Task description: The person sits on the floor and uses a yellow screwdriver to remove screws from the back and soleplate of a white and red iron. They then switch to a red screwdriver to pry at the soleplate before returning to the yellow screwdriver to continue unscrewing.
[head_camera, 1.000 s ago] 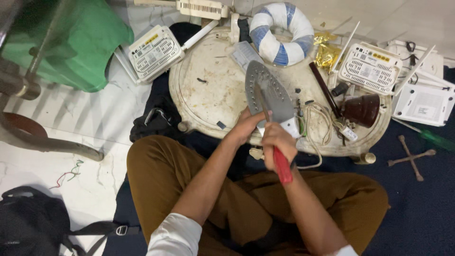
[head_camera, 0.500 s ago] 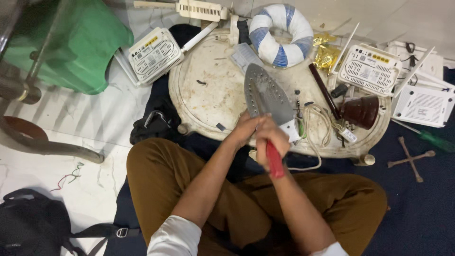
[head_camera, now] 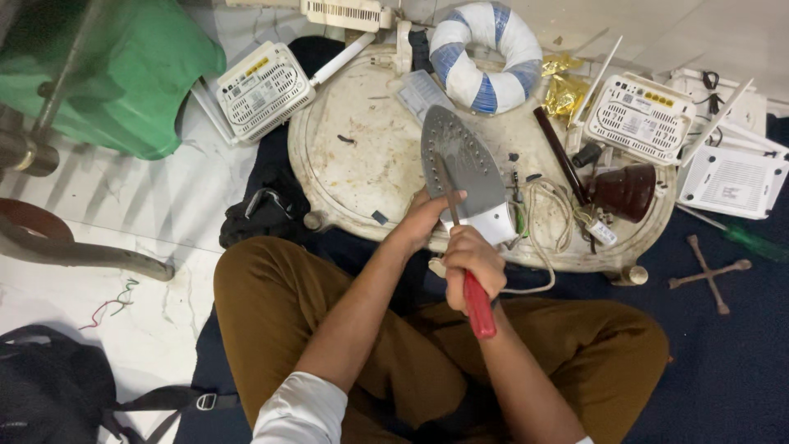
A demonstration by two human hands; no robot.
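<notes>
**Clothes iron turned soleplate-up on a round tray, one hand steadying it, the other working a screwdriver**

Clothes iron (head_camera: 464, 168) lies upside down with its grey, pointed metal soleplate facing up, on a large, round, scuffed white tray (head_camera: 353, 156) set on the floor. The tip points away from the person, who sits cross-legged in brown trousers just in front of the tray.

One green plastic object (head_camera: 107, 74) fills the upper left corner. One black bag (head_camera: 49, 403) sits at lower left. Three white router boxes are visible: one (head_camera: 263, 89) at the tray's left edge and two (head_camera: 637, 119) (head_camera: 731, 181) to the right. One blue-and-white striped ring (head_camera: 485, 53) rests at the tray's far edge. One dark brown cone-shaped piece (head_camera: 629, 191) and one coil of pale cord (head_camera: 546, 205) lie right of the iron. One metal cross wrench (head_camera: 707, 271) lies on the dark blue mat.

The left hand (head_camera: 427, 218) grips the iron's near left edge, thumb pressed on the soleplate. The right hand (head_camera: 472, 263) sits just below the iron's heel, fist wrapped around one red-handled screwdriver (head_camera: 472, 296), whose thin shaft reaches up onto the soleplate.
</notes>
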